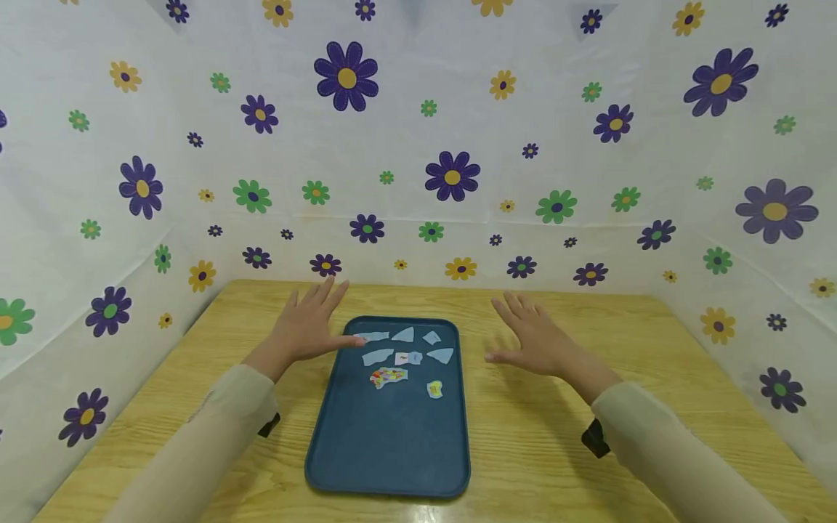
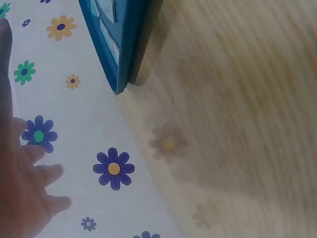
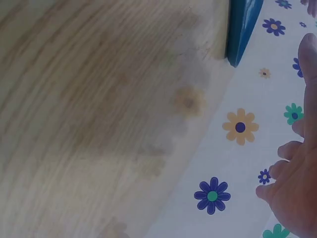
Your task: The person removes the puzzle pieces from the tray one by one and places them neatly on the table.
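Note:
A dark blue tray (image 1: 392, 443) lies on the table, bearing several flat torn-looking pieces in its far half. Most are pale blue, like this piece (image 1: 377, 357); one piece (image 1: 389, 377) has a colourful print and another piece (image 1: 434, 389) a yellow one. My left hand (image 1: 307, 327) is spread in the air by the tray's far left side, its thumb overlapping a pale piece in the head view. To the right of the tray my right hand (image 1: 539, 338) hovers with fingers extended. Both hands hold nothing.
The wooden table (image 1: 556, 450) extends around the tray on both sides. A white cloth (image 1: 405, 131) printed with purple, orange and green flowers hangs behind the table and along its left and right sides.

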Action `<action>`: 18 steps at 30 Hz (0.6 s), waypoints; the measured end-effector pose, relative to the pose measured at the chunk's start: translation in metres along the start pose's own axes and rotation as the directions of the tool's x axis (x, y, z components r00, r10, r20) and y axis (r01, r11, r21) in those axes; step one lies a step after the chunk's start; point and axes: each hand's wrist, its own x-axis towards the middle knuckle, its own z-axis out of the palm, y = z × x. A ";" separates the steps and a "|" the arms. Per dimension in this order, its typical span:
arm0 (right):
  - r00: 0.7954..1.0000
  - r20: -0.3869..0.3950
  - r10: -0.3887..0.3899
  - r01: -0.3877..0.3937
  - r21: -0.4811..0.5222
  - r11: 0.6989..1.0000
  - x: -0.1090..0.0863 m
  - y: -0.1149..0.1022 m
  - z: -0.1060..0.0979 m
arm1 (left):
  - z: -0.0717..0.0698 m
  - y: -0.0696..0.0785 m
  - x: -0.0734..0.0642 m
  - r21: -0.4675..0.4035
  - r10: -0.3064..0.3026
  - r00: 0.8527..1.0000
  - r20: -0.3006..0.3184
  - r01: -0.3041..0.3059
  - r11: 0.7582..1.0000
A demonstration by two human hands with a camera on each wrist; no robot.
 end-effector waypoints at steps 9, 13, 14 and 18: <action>0.997 -0.077 0.004 0.012 0.212 0.977 -0.001 -0.005 0.013 | 0.012 -0.003 -0.013 -0.268 -0.101 0.991 0.087 0.120 0.956; 0.993 -0.114 0.005 0.027 0.277 0.960 0.004 -0.010 0.023 | 0.019 -0.005 -0.020 -0.417 -0.143 0.983 0.117 0.179 0.891; 0.994 -0.113 0.013 0.021 0.291 0.956 0.005 -0.011 0.026 | 0.021 -0.005 -0.021 -0.453 -0.150 0.980 0.127 0.192 0.871; 0.995 -0.087 0.049 -0.014 0.359 0.933 0.009 -0.016 0.036 | 0.028 -0.008 -0.026 -0.571 -0.201 0.962 0.186 0.272 0.774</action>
